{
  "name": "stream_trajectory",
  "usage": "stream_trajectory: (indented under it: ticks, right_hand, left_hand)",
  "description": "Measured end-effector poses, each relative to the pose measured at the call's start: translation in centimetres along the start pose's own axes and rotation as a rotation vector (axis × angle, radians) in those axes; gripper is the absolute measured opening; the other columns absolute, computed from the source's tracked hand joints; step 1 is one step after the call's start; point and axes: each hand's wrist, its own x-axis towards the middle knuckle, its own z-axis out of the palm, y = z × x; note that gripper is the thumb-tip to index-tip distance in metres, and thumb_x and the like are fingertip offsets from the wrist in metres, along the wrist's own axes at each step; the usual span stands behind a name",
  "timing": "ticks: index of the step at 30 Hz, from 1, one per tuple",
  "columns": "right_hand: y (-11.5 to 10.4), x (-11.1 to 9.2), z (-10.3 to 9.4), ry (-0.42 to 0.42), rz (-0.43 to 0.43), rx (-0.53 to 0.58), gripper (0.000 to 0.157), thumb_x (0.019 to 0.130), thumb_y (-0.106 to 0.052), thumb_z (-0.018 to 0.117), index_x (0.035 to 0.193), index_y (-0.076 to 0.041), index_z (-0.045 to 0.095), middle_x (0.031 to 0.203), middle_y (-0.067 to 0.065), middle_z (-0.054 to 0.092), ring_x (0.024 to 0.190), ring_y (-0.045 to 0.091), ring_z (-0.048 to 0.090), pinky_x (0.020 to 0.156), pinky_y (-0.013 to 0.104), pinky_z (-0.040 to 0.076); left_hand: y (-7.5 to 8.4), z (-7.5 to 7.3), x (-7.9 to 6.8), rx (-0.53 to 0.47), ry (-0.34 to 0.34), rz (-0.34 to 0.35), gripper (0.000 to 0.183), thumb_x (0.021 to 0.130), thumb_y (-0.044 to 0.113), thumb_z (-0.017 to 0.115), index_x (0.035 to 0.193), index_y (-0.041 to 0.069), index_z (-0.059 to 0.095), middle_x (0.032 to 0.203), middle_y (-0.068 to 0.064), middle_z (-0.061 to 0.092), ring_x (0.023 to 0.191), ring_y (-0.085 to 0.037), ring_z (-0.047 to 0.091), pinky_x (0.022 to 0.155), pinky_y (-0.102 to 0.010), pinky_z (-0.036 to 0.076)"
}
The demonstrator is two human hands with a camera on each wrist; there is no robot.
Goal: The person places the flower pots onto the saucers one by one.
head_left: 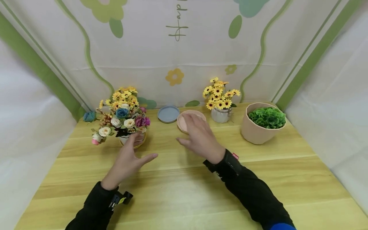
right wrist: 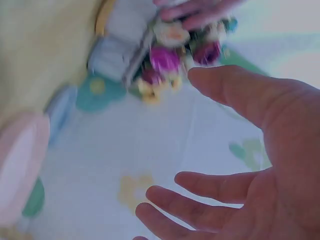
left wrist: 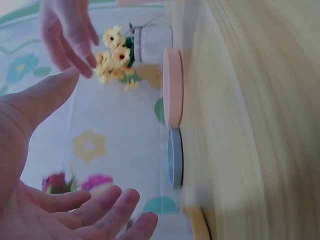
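Note:
My left hand (head_left: 125, 164) is beside a white pot of mixed artificial roses (head_left: 129, 123), fingers spread and thumb held apart. In the head view its fingertips overlap the pot and the yellow saucer (head_left: 141, 144) under it. Over the pink saucer (head_left: 198, 114) hovers my right hand (head_left: 202, 139), fingers extended, thumb apart, palm facing inward. Neither hand grips anything. A blue saucer (head_left: 168, 114) lies just left of the pink one. Both saucers also appear edge-on in the left wrist view, the pink saucer (left wrist: 173, 87) above the blue saucer (left wrist: 175, 157).
Yellow daisies (head_left: 125, 95) rise behind the roses. Toward the right stand a white pot (head_left: 220, 115) with yellow daisies and a pink pot (head_left: 256, 133) holding a leafy green plant (head_left: 267, 117). A blue rose (head_left: 89, 116) is at the table's far left corner. Printed cloth (head_left: 143, 48) hangs behind.

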Motion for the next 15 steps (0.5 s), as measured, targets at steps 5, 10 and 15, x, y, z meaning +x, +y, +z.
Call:
stream_trajectory:
  ticks: [5,10,15]
  right_hand:
    - [2.4,-0.7,-3.1,0.02,0.083,0.019,0.081,0.084,-0.039,0.074,0.147,-0.007,0.035,0.144,0.015,0.045,0.133,0.031,0.043,0.11,0.05,0.039]
    - [5.6,-1.3,-6.1,-0.011,0.23,0.059,0.079,0.088,-0.042,0.069,0.149,-0.008,0.033,0.147,0.017,0.04,0.134,0.034,0.042,0.108,0.051,0.04]
    - [8.7,-2.4,-9.0,-0.031,0.326,0.033,0.075,0.089,-0.041,0.068,0.148,-0.007,0.036,0.148,0.021,0.041,0.134,0.04,0.04,0.107,0.058,0.037]
  left_hand:
    - [1.5,2.3,2.2,-0.041,-0.024,0.06,0.098,0.081,0.053,0.071,0.154,0.02,0.016,0.15,-0.012,0.038,0.138,-0.032,0.039,0.112,-0.05,0.037]
    - [2.1,5.0,4.8,-0.084,-0.089,0.06,0.094,0.083,0.05,0.072,0.154,0.021,0.017,0.149,-0.015,0.038,0.136,-0.033,0.042,0.108,-0.048,0.041]
    - [2.1,7.3,6.9,-0.09,-0.149,0.015,0.094,0.085,0.048,0.07,0.154,0.017,0.014,0.151,-0.017,0.034,0.139,-0.033,0.039,0.111,-0.044,0.039]
